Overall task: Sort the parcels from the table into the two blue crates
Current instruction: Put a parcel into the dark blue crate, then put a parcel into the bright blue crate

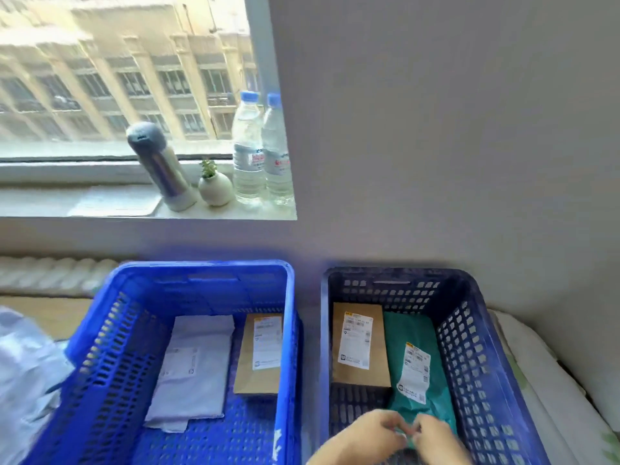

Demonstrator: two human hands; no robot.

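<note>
L hand [369, 434] & R hand [436, 443] each pinched the near end of the green parcel [402, 330], lying inside the right crate [469, 347] beside a brown parcel [380, 367]. Left crate [110, 347], just left of it, held a white parcel [194, 370] & a tan parcel [246, 374].

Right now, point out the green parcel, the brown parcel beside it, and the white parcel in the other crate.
green parcel [409, 330], head view, green wrapping above its label.
brown parcel [355, 342], head view, its white label.
white parcel [191, 370], head view, its middle.
</note>
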